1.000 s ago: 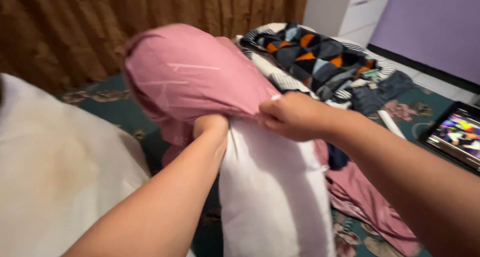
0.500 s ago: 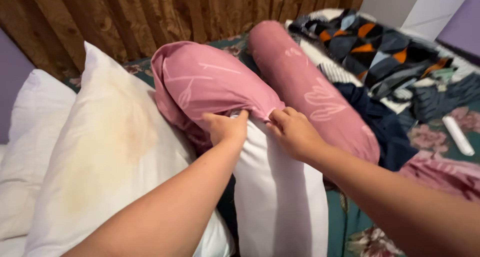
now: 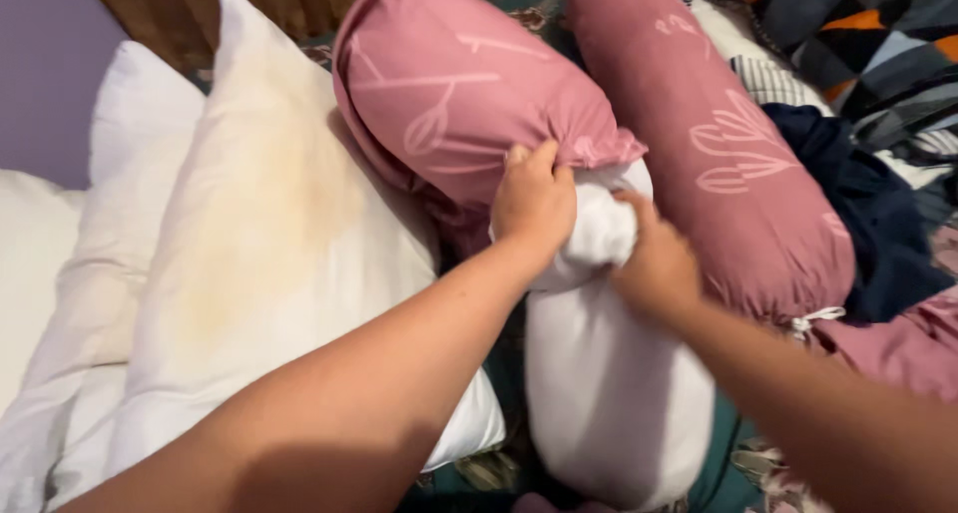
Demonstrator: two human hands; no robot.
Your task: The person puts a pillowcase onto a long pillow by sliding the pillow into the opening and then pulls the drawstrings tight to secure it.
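Observation:
A white bolster pillow lies lengthwise in front of me, its far end inside a pink patterned cover. My left hand grips the gathered open edge of the cover at the pillow's upper end. Just to the right, my right hand squeezes the bare white pillow below that edge. The cover's rim is bunched between the two hands.
A second bolster in a matching pink cover lies to the right. A stained white pillow and another white pillow lie to the left. Dark blue cloth and a geometric patterned blanket lie at the far right.
The view has dropped lower and closer. My hands moved from pinching the cover's edge side by side to bunching it; the right hand now grips the white pillow.

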